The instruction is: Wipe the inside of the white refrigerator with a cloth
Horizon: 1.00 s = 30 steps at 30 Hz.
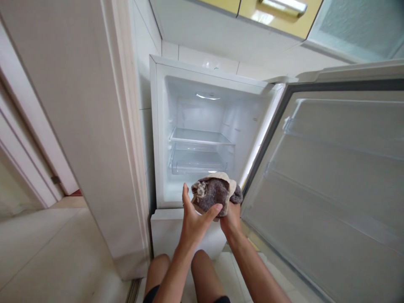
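Note:
A bunched cloth (pixel 214 193), grey-brown with a beige edge, is between my two hands in front of the open fridge (pixel 154 139). My left hand (pixel 196 221) grips its near left side, with the thumb across the front and the index finger pointing up. From the right, my right hand (pixel 232 216) holds the cloth from below and behind; its fingers are mostly hidden by the fabric. Behind the cloth, the fridge's inside shows a glass shelf (pixel 202 135) and, lower down, a clear drawer (pixel 198 167).
The fridge door (pixel 341 176) stands wide on the right, with clear door racks. A pale door frame (pixel 94 139) rises close on the left. Overhead are yellow cabinets (pixel 277 17). Below the fridge compartment is a white lower front (pixel 167 229), close to my knees.

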Tool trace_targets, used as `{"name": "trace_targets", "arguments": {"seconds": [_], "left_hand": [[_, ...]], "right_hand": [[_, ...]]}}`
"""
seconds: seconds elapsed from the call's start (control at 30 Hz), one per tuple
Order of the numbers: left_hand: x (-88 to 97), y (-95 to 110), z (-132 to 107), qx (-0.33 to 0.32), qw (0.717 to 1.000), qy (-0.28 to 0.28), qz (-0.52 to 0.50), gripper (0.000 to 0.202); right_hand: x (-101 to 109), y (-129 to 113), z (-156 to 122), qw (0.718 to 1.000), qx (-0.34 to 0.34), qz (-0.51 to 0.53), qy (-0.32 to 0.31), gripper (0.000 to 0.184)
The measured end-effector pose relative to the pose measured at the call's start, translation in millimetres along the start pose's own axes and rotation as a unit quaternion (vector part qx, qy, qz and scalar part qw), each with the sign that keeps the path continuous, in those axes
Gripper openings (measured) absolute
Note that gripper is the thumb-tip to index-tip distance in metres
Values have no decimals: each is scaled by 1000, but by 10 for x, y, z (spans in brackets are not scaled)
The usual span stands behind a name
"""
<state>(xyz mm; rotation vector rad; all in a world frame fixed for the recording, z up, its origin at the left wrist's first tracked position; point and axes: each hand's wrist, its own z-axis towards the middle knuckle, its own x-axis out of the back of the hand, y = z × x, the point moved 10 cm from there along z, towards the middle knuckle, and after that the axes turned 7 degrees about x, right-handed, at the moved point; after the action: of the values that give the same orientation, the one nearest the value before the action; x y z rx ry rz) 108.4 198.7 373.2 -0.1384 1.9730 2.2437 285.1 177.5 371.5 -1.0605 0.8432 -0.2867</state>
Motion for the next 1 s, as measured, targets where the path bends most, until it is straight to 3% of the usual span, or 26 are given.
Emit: {"name": "trace_targets", "arguments": {"seconds": [0.13, 0.3, 0.4, 0.57, 0.8, 0.87, 0.93, 1.0], "left_hand": [[-360, 14, 22, 27, 989, -50, -136, 136], [-515, 201, -56, 15, 978, -74, -195, 104], [-512, 238, -111, 14, 974, -65, -216, 85], [-465, 169, -217, 4, 973, -21, -228, 76], [-369, -17, -408, -13, 980, 38, -197, 72], [-362, -33, -453, -19, 984, 38, -173, 69], [-352, -67, -481, -19, 990, 35, -137, 68], [-331, -125, -498, -14, 996, 36, -82, 68]], "right_hand": [[-81, -102, -145, 996, 22, 43, -74, 40], [1, -163, -178, 991, 22, -20, -131, 45], [-15, -332, -181, 977, 62, -85, -186, 46], [-19, -530, -220, 945, 111, -137, -275, 54], [272, -366, -380, 903, 0, -92, -420, 80], [415, -511, -378, 899, 58, -96, -424, 79], [576, -805, -383, 895, 178, -123, -391, 71], [667, -1134, -505, 857, 315, -182, -364, 58]]}}
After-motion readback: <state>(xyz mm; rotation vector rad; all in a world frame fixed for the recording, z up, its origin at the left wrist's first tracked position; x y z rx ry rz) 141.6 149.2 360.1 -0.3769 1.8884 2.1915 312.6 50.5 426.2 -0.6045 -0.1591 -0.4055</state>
